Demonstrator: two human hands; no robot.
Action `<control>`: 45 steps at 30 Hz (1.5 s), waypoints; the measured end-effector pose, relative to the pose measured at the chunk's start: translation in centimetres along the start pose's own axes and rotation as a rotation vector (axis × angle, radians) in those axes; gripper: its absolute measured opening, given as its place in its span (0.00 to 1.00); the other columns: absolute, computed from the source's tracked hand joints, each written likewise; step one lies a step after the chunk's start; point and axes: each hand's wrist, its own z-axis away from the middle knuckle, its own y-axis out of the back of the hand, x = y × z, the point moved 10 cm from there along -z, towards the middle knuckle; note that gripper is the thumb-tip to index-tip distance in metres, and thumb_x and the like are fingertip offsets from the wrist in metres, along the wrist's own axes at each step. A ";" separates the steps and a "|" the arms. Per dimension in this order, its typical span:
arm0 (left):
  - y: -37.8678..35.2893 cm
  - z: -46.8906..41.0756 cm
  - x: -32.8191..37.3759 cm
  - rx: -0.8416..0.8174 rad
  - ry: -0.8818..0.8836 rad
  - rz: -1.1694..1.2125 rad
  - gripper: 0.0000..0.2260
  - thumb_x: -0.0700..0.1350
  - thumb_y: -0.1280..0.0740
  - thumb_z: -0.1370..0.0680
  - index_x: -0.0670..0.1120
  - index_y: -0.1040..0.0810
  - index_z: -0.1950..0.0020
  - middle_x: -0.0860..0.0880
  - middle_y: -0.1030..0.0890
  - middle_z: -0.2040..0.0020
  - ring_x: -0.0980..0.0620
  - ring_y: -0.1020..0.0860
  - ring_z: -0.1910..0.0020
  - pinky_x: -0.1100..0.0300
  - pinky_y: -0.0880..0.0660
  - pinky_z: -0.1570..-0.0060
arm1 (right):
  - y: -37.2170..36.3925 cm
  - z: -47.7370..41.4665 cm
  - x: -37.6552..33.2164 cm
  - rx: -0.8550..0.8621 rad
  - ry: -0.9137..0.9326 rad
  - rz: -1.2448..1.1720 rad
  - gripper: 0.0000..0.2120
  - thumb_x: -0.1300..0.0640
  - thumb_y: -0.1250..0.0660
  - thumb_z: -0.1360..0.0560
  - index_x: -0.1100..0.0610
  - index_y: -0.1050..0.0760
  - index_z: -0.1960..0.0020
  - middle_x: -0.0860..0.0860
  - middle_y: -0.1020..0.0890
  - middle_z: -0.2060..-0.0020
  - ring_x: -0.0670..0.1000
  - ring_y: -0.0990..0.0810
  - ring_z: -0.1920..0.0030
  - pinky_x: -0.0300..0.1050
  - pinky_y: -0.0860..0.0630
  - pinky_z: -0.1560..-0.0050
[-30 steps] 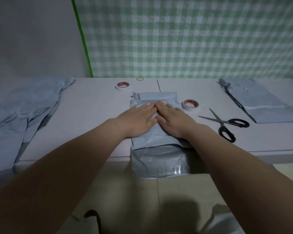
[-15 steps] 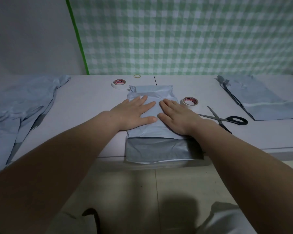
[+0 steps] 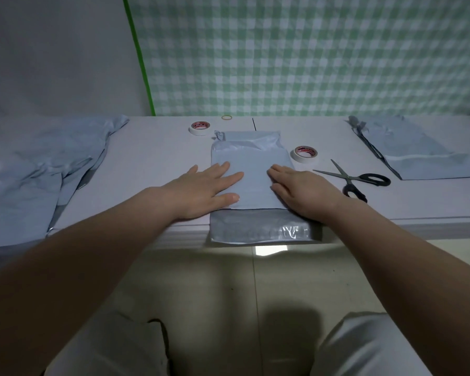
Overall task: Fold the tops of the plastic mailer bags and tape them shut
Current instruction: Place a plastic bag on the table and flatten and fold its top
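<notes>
Both hands lie flat with fingers straight, gripping nothing: left hand (image 3: 204,191) on the left edge of the mailer bag (image 3: 253,172), right hand (image 3: 301,194) on its right edge. A second ago they met at the bag's middle; they have since spread outward, so the body appears smoothed. The dark flap end (image 3: 263,229) overhangs the surface (image 3: 152,164) edge, nearer than both hands, not yet folded. A tape roll (image 3: 304,153) lies just beyond the right hand.
</notes>
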 end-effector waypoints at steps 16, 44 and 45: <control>-1.8 5.4 0.4 0.006 -0.081 -0.204 0.52 0.72 0.35 0.34 0.54 0.62 0.23 0.53 0.62 0.23 0.54 0.62 0.24 0.51 0.59 0.26 | 1.3 6.0 -0.8 0.195 -0.015 -0.060 0.27 0.32 0.44 0.26 0.49 0.27 0.37 0.43 0.25 0.36 0.50 0.24 0.40 0.46 0.27 0.46; 4.2 7.3 0.3 0.779 0.125 0.334 0.16 0.47 0.38 0.20 0.38 0.27 0.63 0.43 0.24 0.68 0.45 0.27 0.66 0.55 0.37 0.65 | 2.8 7.7 4.4 0.505 -0.354 -0.678 0.10 0.61 0.34 0.26 0.48 0.19 0.58 0.46 0.18 0.65 0.48 0.22 0.63 0.43 0.26 0.60; 4.5 7.3 0.3 0.800 0.146 0.341 0.15 0.46 0.38 0.20 0.39 0.29 0.64 0.44 0.25 0.69 0.45 0.28 0.66 0.56 0.39 0.66 | 3.0 7.5 4.2 0.533 -0.355 -0.680 0.09 0.61 0.34 0.26 0.48 0.19 0.58 0.48 0.18 0.65 0.48 0.23 0.63 0.42 0.27 0.61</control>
